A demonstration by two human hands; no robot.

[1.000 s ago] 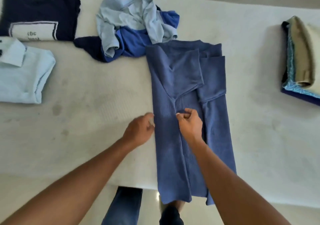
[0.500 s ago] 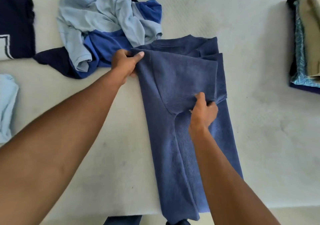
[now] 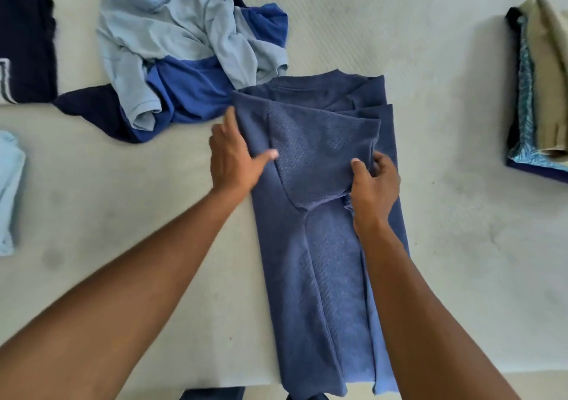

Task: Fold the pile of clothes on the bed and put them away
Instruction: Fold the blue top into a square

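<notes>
A blue knit shirt (image 3: pixel 319 255) lies lengthwise on the white bed (image 3: pixel 430 245), both sides folded inward into a long strip, its hem hanging over the near edge. My left hand (image 3: pixel 235 159) rests flat on the shirt's left edge, fingers apart, thumb on the folded sleeve. At the right edge of that sleeve my right hand (image 3: pixel 373 184) pinches the cloth between thumb and fingers. Behind the shirt sits a crumpled pile of light blue and royal blue clothes (image 3: pixel 187 58).
A folded dark navy sweater (image 3: pixel 24 49) lies at the far left, with a folded pale blue shirt (image 3: pixel 9 190) below it. A stack of folded clothes (image 3: pixel 541 92), beige on top, stands at the right. The bed's near edge runs along the bottom.
My left hand slid down from the shirt's upper left corner to its left edge and flattened. My right hand shifted right to the sleeve's edge.
</notes>
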